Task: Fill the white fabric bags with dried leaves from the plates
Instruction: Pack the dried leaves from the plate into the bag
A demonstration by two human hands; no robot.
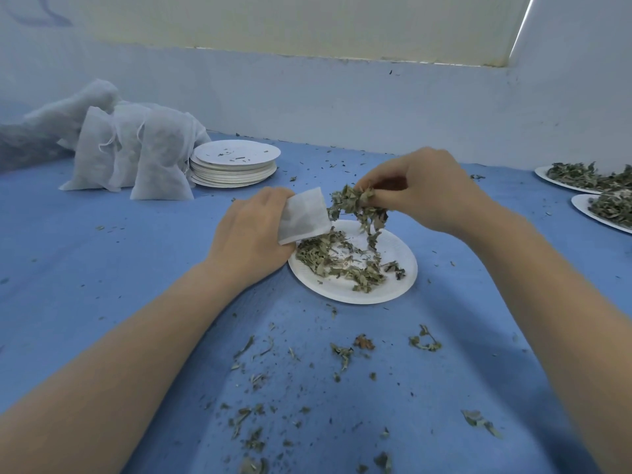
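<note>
Left hand (pixel 253 230) curled round a small white bag (pixel 304 215), just above the far-left rim of the middle plate (pixel 383 289). Right hand (pixel 424 189) pinching a clump of dried leaves (pixel 355 206) beside the bag's mouth. Open blue bench (pixel 102 254) to the left. Two leaf plates (pixel 581 181) cut off at right. Filled bags (pixel 136 155) and plate stack (pixel 236 165) far left. No readable writing.

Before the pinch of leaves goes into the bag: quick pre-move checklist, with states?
1. Left hand holds the small white fabric bag: ok.
2. Right hand pinches a clump of dried green leaves: ok.
3. Bag mouth open toward the clump: cannot tell.
4. Clump hangs over the white paper plate, so strays land there: ok.
5. Blue table cover free of spilled leaves: not ok.
</note>
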